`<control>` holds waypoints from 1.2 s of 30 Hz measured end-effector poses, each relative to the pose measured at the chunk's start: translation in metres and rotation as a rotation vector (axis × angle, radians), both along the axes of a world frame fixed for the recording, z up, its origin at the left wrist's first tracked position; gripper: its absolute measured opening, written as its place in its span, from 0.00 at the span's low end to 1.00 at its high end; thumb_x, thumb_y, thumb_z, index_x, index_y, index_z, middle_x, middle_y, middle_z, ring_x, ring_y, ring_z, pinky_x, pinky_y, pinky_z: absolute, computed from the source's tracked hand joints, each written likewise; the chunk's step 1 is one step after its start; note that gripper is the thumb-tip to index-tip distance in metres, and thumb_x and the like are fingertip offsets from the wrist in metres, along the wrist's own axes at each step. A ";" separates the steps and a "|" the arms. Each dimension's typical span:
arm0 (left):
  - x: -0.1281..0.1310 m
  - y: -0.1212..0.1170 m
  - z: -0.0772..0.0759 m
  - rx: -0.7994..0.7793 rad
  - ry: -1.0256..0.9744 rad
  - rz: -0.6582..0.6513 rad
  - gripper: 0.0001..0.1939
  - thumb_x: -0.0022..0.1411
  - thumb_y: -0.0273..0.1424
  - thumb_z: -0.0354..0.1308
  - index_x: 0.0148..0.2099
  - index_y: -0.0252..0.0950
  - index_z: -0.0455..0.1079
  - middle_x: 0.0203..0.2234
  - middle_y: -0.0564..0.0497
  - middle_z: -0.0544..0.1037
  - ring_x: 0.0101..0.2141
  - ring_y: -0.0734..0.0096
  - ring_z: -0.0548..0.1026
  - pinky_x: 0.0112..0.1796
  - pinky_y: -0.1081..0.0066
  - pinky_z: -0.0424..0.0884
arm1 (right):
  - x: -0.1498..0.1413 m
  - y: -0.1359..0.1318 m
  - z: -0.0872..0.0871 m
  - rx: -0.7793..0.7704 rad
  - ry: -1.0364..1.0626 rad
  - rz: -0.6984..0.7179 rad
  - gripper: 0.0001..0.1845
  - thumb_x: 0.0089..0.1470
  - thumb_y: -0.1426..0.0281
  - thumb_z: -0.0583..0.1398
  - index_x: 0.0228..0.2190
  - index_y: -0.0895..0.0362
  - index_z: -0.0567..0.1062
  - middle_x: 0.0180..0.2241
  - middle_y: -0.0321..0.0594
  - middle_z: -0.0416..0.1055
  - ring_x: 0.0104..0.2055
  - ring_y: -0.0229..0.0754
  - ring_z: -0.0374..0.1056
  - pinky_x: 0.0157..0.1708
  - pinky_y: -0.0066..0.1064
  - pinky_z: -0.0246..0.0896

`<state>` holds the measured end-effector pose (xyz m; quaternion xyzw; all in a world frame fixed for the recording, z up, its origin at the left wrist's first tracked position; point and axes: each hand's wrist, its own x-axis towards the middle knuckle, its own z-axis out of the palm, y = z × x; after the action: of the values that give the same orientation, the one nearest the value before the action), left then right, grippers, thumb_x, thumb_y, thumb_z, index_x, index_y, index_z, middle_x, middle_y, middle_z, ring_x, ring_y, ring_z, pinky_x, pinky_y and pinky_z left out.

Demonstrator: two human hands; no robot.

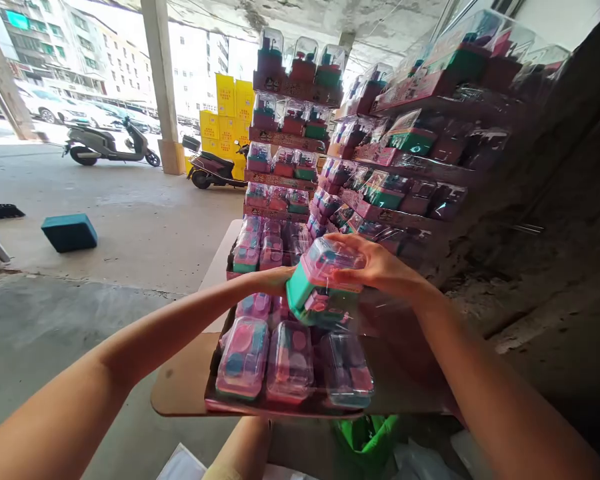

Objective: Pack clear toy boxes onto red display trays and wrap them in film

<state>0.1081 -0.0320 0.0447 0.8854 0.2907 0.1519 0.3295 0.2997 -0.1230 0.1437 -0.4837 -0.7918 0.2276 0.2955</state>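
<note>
Between my hands is a green toy box with a pink rim and a clear plastic lid (305, 287), held tilted above a display tray. My right hand (365, 263) grips it over the lid and right side, fingers curled round. At its left side my left hand (280, 279) presses against the box, its fingers partly hidden behind it. Below, the open display tray (285, 405) carries several similar boxes with clear lids, such as a pink and blue one (243, 357) at the front left.
Stacked trays of lidded toy boxes (285, 137) rise behind, with more stacks (420, 160) to the right by a dark wall. The brown table (180, 380) has a rounded corner. A green bag (367, 437) lies beneath it. A blue block (70, 232) and scooters (113, 143) stand left.
</note>
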 end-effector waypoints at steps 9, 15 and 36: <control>-0.030 -0.030 -0.013 0.226 0.302 0.075 0.48 0.57 0.51 0.51 0.68 0.30 0.34 0.65 0.32 0.46 0.64 0.49 0.45 0.59 0.46 0.37 | 0.012 0.017 -0.019 0.134 -0.243 -0.177 0.36 0.42 0.57 0.66 0.53 0.52 0.68 0.52 0.43 0.66 0.52 0.50 0.64 0.54 0.41 0.58; -0.020 -0.073 -0.006 0.087 0.247 0.099 0.48 0.60 0.48 0.51 0.67 0.22 0.33 0.65 0.31 0.37 0.65 0.52 0.34 0.61 0.52 0.36 | 0.004 0.029 -0.018 0.141 -0.279 -0.116 0.39 0.41 0.50 0.64 0.54 0.51 0.66 0.55 0.43 0.63 0.58 0.53 0.57 0.58 0.44 0.50; -0.143 -0.186 -0.057 -1.116 -0.632 0.553 0.19 0.48 0.43 0.66 0.26 0.33 0.65 0.21 0.51 0.77 0.24 0.70 0.77 0.24 0.77 0.69 | -0.073 -0.175 -0.217 -0.362 1.297 -0.894 0.32 0.33 0.48 0.67 0.37 0.54 0.69 0.41 0.39 0.70 0.44 0.47 0.68 0.36 0.34 0.64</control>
<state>-0.0348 -0.2181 -0.0126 0.3905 0.4302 0.3084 0.7532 0.2271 -0.2975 -0.0737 -0.5666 -0.1454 0.4481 0.6761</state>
